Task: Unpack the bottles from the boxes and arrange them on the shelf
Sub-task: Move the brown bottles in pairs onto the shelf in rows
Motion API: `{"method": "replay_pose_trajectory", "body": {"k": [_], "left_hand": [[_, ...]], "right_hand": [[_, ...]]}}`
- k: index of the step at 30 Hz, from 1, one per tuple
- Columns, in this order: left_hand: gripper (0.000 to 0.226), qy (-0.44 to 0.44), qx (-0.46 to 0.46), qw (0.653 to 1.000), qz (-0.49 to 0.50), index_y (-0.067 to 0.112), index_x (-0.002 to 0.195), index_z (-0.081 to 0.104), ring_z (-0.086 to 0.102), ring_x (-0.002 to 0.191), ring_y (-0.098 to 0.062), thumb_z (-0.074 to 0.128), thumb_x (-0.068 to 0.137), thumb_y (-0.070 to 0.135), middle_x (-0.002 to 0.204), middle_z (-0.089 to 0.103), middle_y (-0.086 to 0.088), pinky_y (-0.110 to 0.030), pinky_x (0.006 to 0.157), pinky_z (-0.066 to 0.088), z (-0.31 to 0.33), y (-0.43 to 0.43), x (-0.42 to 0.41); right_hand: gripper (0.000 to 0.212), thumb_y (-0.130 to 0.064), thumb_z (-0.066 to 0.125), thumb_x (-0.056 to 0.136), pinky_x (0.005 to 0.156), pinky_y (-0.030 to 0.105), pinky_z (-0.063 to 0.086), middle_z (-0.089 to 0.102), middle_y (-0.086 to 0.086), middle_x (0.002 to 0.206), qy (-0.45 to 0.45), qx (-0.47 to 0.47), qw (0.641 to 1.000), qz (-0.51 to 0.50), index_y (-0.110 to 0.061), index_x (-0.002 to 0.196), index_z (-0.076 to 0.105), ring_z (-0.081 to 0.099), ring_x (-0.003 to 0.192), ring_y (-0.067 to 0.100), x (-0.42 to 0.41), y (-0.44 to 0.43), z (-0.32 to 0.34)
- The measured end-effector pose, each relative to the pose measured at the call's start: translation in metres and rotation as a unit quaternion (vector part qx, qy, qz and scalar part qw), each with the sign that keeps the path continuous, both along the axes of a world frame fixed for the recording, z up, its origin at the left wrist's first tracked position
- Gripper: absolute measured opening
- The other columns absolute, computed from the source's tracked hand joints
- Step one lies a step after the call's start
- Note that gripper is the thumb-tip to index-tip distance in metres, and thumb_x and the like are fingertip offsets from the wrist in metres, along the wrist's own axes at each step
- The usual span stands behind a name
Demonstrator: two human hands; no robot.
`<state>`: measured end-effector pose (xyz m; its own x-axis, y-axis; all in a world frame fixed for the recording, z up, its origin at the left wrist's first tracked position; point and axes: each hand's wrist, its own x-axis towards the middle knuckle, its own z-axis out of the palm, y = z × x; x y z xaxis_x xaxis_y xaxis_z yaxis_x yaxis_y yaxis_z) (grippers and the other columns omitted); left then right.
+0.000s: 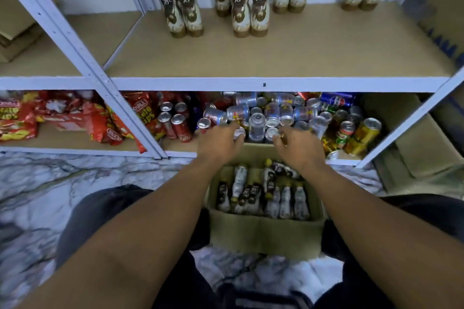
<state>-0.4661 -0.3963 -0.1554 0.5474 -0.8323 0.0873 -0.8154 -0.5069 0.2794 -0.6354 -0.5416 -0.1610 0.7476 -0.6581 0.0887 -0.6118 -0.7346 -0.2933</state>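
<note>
Hands of a person reach forward from the bottom of the view, both arms bare and stretched out over an open cardboard box (266,233) on the marbled floor (50,183). The left hand (221,142) and right hand (297,148) hover side by side, near each other, at the far edge of the box, backs up and fingers curled downward. Their fingertips are blurred against a jumble of drink cans (258,118) behind them, so I cannot tell whether either hand has hold of anything.

Inside the box, brown-and-cream bottles with yellow caps (273,198) stand and lean together.

More of the same bottles (241,2) stand upright in small groups toward the back of the tan shelf (251,57) above, set in a white metal frame.

The cans fill the lower shelf level just beyond the hands, some upright, some tipped over. To their left on that level lie red snack bags (22,118).
</note>
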Motion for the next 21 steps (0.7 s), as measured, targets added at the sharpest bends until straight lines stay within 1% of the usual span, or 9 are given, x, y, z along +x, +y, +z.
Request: {"method": "replay_pose_trajectory", "body": {"k": [2, 4, 6, 10, 13, 16, 18, 20, 21], "left_hand": [[0.031, 0.023, 0.005, 1.0, 0.001, 0.023, 0.121, 0.063, 0.067, 0.091, -0.036, 0.052, 0.099, 0.041, 0.102, 0.072, -0.008, -0.043, 0.072, 0.056, -0.022, 0.009, -0.007], [0.03, 0.056, 0.016, 0.998, 0.003, 0.024, 0.119, 0.066, 0.067, 0.09, -0.036, 0.051, 0.098, 0.04, 0.099, 0.073, -0.009, -0.043, 0.072, 0.056, -0.047, 0.015, -0.011], [0.031, 0.097, 0.037, 0.995, 0.01, 0.025, 0.119, 0.068, 0.068, 0.088, -0.036, 0.051, 0.099, 0.042, 0.093, 0.074, -0.009, -0.042, 0.07, 0.056, -0.074, 0.019, -0.014], [0.035, 0.169, 0.055, 0.983, 0.035, 0.025, 0.13, 0.066, 0.068, 0.093, -0.037, 0.055, 0.099, 0.037, 0.098, 0.075, -0.012, -0.04, 0.072, 0.054, -0.126, 0.021, -0.014], [0.033, 0.206, 0.065, 0.975, 0.054, 0.02, 0.121, 0.068, 0.068, 0.084, -0.039, 0.055, 0.098, 0.04, 0.087, 0.073, -0.013, -0.037, 0.064, 0.047, -0.161, 0.012, -0.01], [0.045, 0.237, 0.072, 0.966, 0.08, 0.024, 0.123, 0.067, 0.07, 0.089, -0.035, 0.048, 0.092, 0.05, 0.095, 0.076, -0.008, -0.038, 0.071, 0.054, -0.195, 0.002, -0.003], [0.043, 0.26, 0.088, 0.958, 0.087, 0.027, 0.129, 0.063, 0.072, 0.09, -0.032, 0.051, 0.094, 0.048, 0.097, 0.076, -0.006, -0.039, 0.074, 0.057, -0.217, -0.007, 0.003], [0.044, 0.277, 0.084, 0.953, 0.091, 0.025, 0.133, 0.059, 0.073, 0.087, -0.031, 0.052, 0.096, 0.047, 0.097, 0.076, -0.007, -0.04, 0.074, 0.058, -0.237, -0.015, 0.009], [0.049, 0.286, 0.08, 0.95, 0.098, 0.023, 0.135, 0.057, 0.073, 0.087, -0.031, 0.051, 0.095, 0.051, 0.099, 0.076, -0.007, -0.04, 0.075, 0.058, -0.245, -0.02, 0.011]], "right_hand": [[0.032, -0.044, 0.049, 0.102, 0.058, 0.035, 0.048, 0.072, 0.009, 0.09, 0.006, 0.033, 0.999, -0.025, -0.02, 0.115, 0.065, 0.068, 0.082, 0.034, -0.012, 0.003, -0.019], [0.031, -0.041, 0.051, 0.101, 0.065, 0.038, 0.054, 0.073, 0.011, 0.092, 0.01, 0.063, 0.997, -0.045, -0.017, 0.113, 0.067, 0.067, 0.086, 0.035, -0.023, 0.002, -0.04], [0.032, -0.043, 0.051, 0.102, 0.071, 0.039, 0.054, 0.074, 0.011, 0.091, 0.018, 0.083, 0.994, -0.062, -0.018, 0.11, 0.071, 0.067, 0.089, 0.034, -0.03, 0.0, -0.065], [0.033, -0.05, 0.051, 0.1, 0.07, 0.037, 0.054, 0.075, 0.008, 0.094, 0.009, 0.164, 0.979, -0.122, -0.027, 0.116, 0.07, 0.069, 0.088, 0.035, -0.034, -0.008, -0.115], [0.03, -0.046, 0.055, 0.1, 0.072, 0.037, 0.054, 0.076, 0.007, 0.094, -0.007, 0.186, 0.973, -0.136, -0.027, 0.117, 0.069, 0.07, 0.087, 0.035, -0.033, -0.018, -0.15], [0.03, -0.041, 0.061, 0.099, 0.081, 0.038, 0.055, 0.074, 0.007, 0.111, -0.035, 0.203, 0.968, -0.142, -0.024, 0.122, 0.069, 0.071, 0.095, 0.034, -0.026, -0.03, -0.183], [0.032, -0.039, 0.065, 0.098, 0.084, 0.033, 0.051, 0.072, 0.007, 0.119, -0.054, 0.226, 0.965, -0.124, -0.024, 0.126, 0.067, 0.069, 0.103, 0.033, -0.018, -0.038, -0.206], [0.039, -0.047, 0.065, 0.095, 0.09, 0.033, 0.051, 0.069, 0.005, 0.125, -0.07, 0.238, 0.964, -0.099, -0.026, 0.129, 0.065, 0.065, 0.113, 0.031, -0.009, -0.043, -0.225], [0.046, -0.054, 0.061, 0.093, 0.094, 0.038, 0.053, 0.068, 0.005, 0.128, -0.074, 0.244, 0.962, -0.094, -0.028, 0.131, 0.063, 0.063, 0.118, 0.03, -0.005, -0.044, -0.235]]}}
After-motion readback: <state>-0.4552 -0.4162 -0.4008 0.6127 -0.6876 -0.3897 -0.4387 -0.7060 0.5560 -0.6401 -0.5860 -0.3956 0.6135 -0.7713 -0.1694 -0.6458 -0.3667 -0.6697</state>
